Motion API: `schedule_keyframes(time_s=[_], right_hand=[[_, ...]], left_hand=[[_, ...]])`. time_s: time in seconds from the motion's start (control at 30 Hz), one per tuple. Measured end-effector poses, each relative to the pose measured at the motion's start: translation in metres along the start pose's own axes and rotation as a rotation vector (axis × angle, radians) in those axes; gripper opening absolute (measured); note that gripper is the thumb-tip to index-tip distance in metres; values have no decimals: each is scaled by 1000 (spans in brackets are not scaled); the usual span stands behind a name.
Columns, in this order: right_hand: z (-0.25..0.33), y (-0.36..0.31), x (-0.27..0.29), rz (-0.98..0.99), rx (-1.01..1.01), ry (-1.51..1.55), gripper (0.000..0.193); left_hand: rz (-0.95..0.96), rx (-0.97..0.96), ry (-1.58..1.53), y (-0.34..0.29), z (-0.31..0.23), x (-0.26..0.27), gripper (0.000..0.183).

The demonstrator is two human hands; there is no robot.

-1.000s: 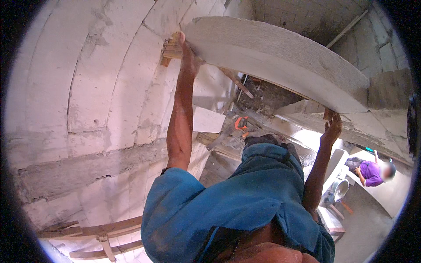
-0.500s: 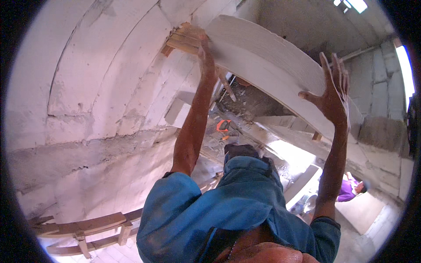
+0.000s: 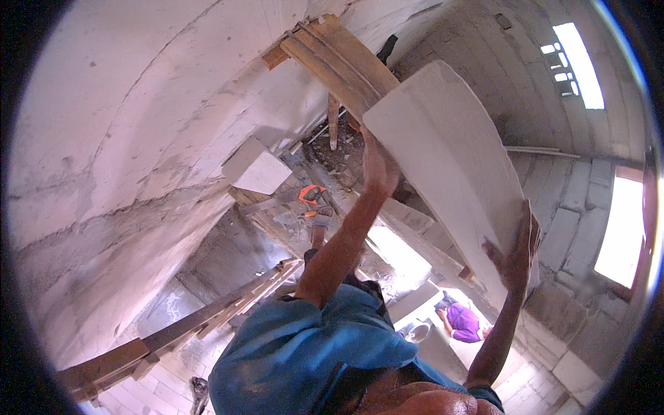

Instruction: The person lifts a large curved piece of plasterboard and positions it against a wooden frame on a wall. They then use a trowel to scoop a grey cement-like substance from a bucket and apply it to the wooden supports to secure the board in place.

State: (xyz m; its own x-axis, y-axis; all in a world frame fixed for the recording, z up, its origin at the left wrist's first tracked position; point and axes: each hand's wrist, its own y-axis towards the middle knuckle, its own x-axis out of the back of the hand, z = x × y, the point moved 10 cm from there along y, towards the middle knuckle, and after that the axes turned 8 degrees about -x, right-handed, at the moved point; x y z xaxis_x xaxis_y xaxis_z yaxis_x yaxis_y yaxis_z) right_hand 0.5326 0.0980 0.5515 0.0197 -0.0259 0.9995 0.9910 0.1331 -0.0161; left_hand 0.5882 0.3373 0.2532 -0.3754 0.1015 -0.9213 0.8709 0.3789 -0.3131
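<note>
A long pale building block (image 3: pixel 449 166) lies at a slant before me, its far left end beside wooden boards (image 3: pixel 346 59) laid like a beam from the wall. My left hand (image 3: pixel 379 166) presses the block's left end near its lower edge; its fingers are slightly blurred and partly hidden. At the other end my right hand (image 3: pixel 513 252) grips the block, thumb on the face towards me and fingers along the far edge. The block's underside is hidden.
A shorter pale block (image 3: pixel 257 166) sits by the left wall. An orange-handled handsaw (image 3: pixel 311 194) lies below on a platform. A wooden rail (image 3: pixel 166 339) runs at lower left. A person in purple (image 3: pixel 463 321) is lower down at right. Window openings (image 3: pixel 619 228) show at far right.
The block has shifted right, away from the left wall, and turned more steeply, uncovering the boards. Both hands moved with it; my right hand's spread fingers have come round the block's edge.
</note>
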Motion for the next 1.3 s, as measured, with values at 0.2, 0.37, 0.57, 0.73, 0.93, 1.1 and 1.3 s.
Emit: schedule_keyframes(time_s=[0.2,0.37,0.57,0.73,0.93,1.1,1.3], right_hand=[[-26,-3,-14,75,-65,-6,127],[-42,-7,-26,58,-46,-15,131],[-54,-16,-26,84,-109,-38,135],[-68,-14,-30,150,-222,-62,135],[-101,-48,-23,29,-81,65,123],[-140,-91,-14,85,-88,-27,118],[-175,-122,1,126,-84,-123,112]], left_hand=[[-141,55,2,-8,-2,-16,79],[-209,107,44,-10,12,9,80],[-319,171,-2,-18,16,16,75],[-402,256,47,-26,16,20,77],[-158,45,671,-27,12,33,68],[-205,111,-70,-35,39,47,66],[-347,162,-70,-45,65,65,70]])
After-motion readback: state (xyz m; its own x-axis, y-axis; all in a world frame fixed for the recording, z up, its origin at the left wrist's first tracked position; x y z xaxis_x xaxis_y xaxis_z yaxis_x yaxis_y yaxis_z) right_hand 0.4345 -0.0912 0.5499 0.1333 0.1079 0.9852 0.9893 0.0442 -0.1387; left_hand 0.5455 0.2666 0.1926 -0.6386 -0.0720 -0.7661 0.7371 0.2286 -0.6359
